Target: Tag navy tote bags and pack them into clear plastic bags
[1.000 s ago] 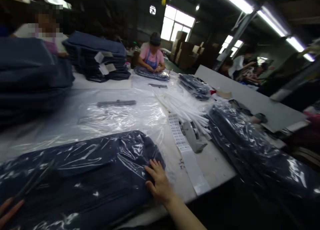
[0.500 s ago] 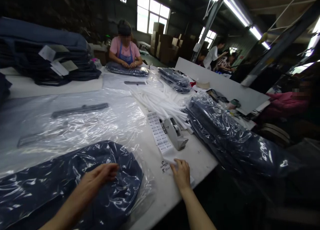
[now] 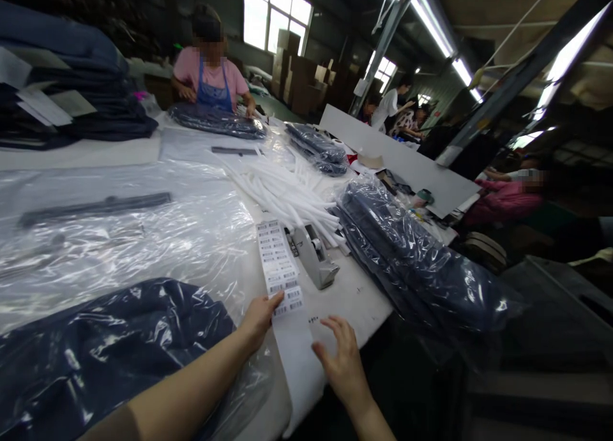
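A long strip of barcode labels runs down the white table, its near part bare white backing that reaches the front edge. My left hand grips the strip's left edge, thumb on top of the printed labels. To the right of the backing, my right hand is held with fingers spread and nothing in it. A grey tape dispenser stands just right of the strip. Left of my left arm lies a dark blue garment in a clear plastic bag.
White strips lie heaped behind the dispenser. Bagged dark garments overhang the table's right edge. Clear plastic bags cover the left side. Dark folded garments are stacked at back left. A co-worker in a blue apron stands across the table.
My left hand has moved right from above the bagged garment and taken hold of the label strip. My right hand has let go of the strip's near end and opened. The view has shifted right.
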`<state>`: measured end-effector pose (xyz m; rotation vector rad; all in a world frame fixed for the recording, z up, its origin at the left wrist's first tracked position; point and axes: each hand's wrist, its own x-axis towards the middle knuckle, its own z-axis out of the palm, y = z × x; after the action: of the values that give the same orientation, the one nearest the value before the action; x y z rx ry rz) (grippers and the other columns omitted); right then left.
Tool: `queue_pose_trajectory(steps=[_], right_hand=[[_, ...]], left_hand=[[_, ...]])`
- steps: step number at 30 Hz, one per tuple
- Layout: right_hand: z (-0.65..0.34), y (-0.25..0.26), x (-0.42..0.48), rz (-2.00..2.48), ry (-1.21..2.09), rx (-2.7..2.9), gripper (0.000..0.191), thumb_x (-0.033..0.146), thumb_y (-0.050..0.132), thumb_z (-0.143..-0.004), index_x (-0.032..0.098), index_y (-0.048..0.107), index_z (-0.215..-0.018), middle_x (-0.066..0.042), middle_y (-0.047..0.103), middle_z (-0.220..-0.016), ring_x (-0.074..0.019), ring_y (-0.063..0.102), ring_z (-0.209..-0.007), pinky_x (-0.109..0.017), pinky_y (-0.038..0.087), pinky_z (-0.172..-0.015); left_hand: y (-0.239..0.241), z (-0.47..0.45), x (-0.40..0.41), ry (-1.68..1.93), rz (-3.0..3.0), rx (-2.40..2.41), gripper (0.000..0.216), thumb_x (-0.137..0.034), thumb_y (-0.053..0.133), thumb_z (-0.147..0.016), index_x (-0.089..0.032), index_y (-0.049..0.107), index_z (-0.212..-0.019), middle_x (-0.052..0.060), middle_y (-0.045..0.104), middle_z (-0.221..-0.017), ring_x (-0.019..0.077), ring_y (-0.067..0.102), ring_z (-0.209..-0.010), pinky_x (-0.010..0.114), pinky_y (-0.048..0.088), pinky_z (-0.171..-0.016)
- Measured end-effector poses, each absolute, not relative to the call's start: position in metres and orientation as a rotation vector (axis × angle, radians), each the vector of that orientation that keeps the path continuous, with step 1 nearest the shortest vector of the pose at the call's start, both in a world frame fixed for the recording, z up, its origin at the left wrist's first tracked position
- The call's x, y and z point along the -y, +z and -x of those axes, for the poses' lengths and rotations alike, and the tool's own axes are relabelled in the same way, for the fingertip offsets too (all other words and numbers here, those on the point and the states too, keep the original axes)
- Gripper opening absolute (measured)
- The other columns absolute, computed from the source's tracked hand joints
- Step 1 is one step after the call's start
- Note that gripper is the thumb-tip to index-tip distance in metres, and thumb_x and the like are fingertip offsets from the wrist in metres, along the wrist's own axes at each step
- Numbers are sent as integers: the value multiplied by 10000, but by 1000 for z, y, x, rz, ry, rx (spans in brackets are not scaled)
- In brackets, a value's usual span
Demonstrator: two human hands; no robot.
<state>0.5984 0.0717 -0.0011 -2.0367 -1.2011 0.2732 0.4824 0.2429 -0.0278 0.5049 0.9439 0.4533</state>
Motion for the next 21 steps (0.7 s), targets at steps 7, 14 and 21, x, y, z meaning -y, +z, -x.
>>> queue_pose_trajectory(steps=[7, 14, 21], right_hand=[[-602, -3, -148, 1609, 825, 941, 387, 321, 707, -674, 203, 608, -1029, -23, 701, -846, -188, 654, -744, -337, 541, -709], [-597, -8, -173, 1618, 916, 996, 279, 268, 715, -624, 176, 637, -876, 23, 647, -682, -146, 581, -632, -283, 486, -626], [-590, -11, -162, 1649, 252, 1329, 55, 175, 621, -787, 201, 663, -763, -32, 574, -843, -140, 557, -718, -272, 506, -644]], left_hand=[[-12, -464, -242, 455, -592, -860, 219, -251, 716, -757, -62, 708, -867, 144, 727, -813, 223, 690, -690, 261, 551, -614], [-4, -458, -248, 485, -572, -754, 299, -246, 678, -737, -60, 698, -970, 157, 721, -963, 281, 688, -870, 345, 560, -809], [-13, -462, -254, 500, -624, -813, 239, -214, 681, -782, -62, 704, -966, 148, 716, -1006, 261, 671, -956, 310, 525, -886]])
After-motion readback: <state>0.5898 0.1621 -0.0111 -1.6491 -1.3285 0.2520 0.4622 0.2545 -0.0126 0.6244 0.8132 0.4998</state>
